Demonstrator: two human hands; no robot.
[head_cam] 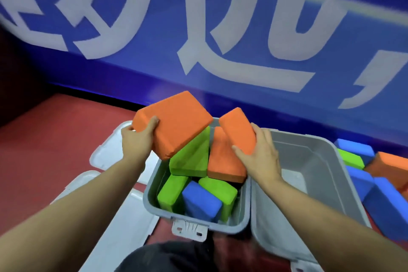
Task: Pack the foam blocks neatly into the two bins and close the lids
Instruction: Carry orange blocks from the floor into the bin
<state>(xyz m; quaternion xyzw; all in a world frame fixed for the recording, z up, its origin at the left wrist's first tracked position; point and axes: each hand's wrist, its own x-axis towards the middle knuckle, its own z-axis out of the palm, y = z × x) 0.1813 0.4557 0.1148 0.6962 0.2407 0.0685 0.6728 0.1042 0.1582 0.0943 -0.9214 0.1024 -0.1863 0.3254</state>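
Two bare forearms reach forward from the bottom corners of the view, each hand gripping an orange foam block above the left bin (234,225).

The left hand (135,137) clamps the near corner of the large orange block (176,123): its thumb lies across the top face and the fingers curl under the edge, out of sight. That block is tilted, its lower end over the bin's far left corner and touching the top of an upright green block (192,154).

The right hand (261,157) holds the smaller orange block (237,130) from its right side, fingers pressed together along the long face and the thumb reaching across the near end. This block slants over the bin's far right corner, just above a third orange block (223,161) that leans inside the bin.

Lower in the same bin, toward its near edge, lie two more green blocks (171,190) and one blue block (201,203), packed side by side.

The right bin (318,174) touches the left one along their shared edge and shows only bare grey walls and floor. Past its right edge, loose blocks (375,174) in blue, green and orange are heaped on the red floor (55,139). Two pale lids (106,154) lie flat on the floor just left of the left bin.

A blue wall (242,28) with large white characters stands behind.
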